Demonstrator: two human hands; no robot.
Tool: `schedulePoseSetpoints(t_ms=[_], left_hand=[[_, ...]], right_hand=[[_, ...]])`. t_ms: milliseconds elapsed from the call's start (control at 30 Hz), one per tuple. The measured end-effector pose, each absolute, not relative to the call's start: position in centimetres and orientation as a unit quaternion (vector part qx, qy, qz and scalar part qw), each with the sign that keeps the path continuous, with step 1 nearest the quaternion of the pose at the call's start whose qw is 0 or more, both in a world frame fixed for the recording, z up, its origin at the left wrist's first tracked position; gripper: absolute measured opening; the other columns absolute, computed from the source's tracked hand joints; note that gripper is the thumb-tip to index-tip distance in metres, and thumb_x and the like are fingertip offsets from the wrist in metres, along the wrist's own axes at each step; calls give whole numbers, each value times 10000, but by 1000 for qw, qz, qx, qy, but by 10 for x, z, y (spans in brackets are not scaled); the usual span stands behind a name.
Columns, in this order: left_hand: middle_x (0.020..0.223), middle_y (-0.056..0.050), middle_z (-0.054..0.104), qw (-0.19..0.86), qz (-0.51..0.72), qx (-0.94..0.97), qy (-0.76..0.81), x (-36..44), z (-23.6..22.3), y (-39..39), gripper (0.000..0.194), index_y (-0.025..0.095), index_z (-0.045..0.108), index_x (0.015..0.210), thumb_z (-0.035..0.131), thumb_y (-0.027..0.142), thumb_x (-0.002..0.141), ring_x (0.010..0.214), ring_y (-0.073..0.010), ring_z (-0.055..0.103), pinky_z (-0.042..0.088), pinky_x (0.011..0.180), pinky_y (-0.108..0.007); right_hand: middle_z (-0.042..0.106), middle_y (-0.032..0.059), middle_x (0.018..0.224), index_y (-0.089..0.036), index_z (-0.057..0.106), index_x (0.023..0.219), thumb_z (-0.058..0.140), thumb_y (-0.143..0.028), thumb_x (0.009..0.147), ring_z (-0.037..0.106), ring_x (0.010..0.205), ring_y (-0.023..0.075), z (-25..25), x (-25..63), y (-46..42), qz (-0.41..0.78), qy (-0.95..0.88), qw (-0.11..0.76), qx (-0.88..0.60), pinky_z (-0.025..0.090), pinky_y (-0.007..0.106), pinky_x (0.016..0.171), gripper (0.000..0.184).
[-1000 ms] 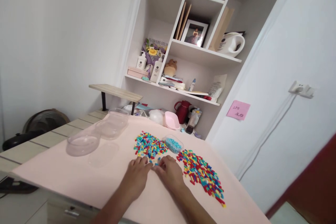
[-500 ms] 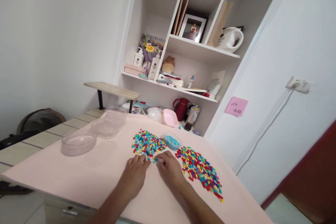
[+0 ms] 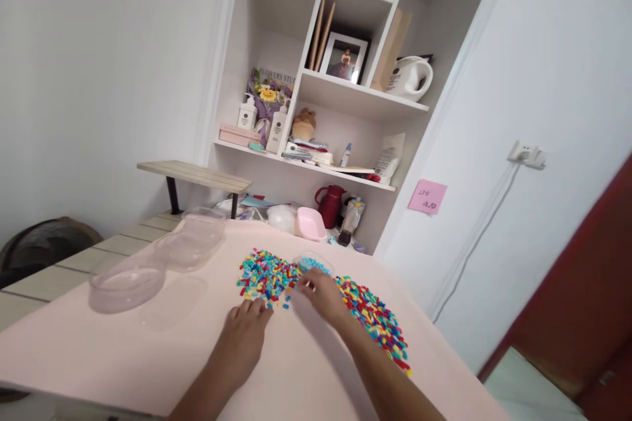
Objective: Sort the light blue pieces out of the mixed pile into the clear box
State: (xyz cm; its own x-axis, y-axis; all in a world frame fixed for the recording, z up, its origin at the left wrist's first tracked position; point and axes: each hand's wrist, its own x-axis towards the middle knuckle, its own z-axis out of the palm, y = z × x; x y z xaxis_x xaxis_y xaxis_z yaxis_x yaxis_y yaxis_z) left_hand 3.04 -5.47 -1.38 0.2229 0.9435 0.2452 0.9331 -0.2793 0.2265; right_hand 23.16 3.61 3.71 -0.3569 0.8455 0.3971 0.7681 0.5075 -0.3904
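My right hand (image 3: 320, 295) is closed in a pinch at the near edge of a clear tub (image 3: 326, 263) that holds light-blue toy bricks (image 3: 312, 264). Whatever its fingertips hold is too small to make out. Lower and to the left, my left hand (image 3: 245, 330) rests on the pink cover with its fingers curled together. A blue brick (image 3: 270, 306) shows at its fingertips; what lies under them is hidden. Just beyond is a mixed pile of small coloured bricks (image 3: 266, 273). Another, largely red and yellow pile (image 3: 372, 316) spreads beside my right forearm, which partly covers it.
Clear plastic containers (image 3: 127, 286) and a flat clear lid (image 3: 175, 302) lie on the left of the pink-covered table (image 3: 123, 355). At the back stand a pink tray (image 3: 311, 223), a red jug (image 3: 330, 206) and a bottle (image 3: 349, 222). A small wooden riser (image 3: 195, 174) sits back left.
My right hand has moved away from my left, up towards the clear tub, and now partly covers its near side. The left hand stays by the pile. The whole view has shifted slightly.
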Motion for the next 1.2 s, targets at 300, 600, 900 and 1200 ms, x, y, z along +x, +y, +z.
schedulePoseSetpoints(t_ms=[300,600,900,1200], left_hand=[[1266,-71,553,26,173,773,609,29,-16,-49,546,287,569,1264,301,49,852,1145,-216,457,317,925,-383],[1177,-67,606,53,226,761,606,26,-23,-43,498,275,636,1158,337,45,833,1101,-220,520,372,921,-404],[980,-59,616,182,496,620,581,2,-37,-20,323,193,614,919,375,42,763,895,-176,612,515,872,-375],[938,-64,625,138,419,705,555,8,-27,-28,376,184,643,794,349,-31,702,964,-182,602,476,929,-367]], right_hand=[[687,93,1055,-218,736,950,543,-245,846,629,954,228,78,281,94,25,-708,382,-593,450,297,781,221],[723,31,813,-193,718,1000,412,-256,872,668,713,171,46,250,79,153,-750,403,-502,507,274,666,338],[713,22,925,-249,753,867,446,-16,736,602,955,195,3,204,43,166,-800,403,-412,400,357,942,408],[615,22,1072,-349,746,957,535,-86,819,535,1011,208,-18,200,27,76,-865,333,-366,384,353,874,365]])
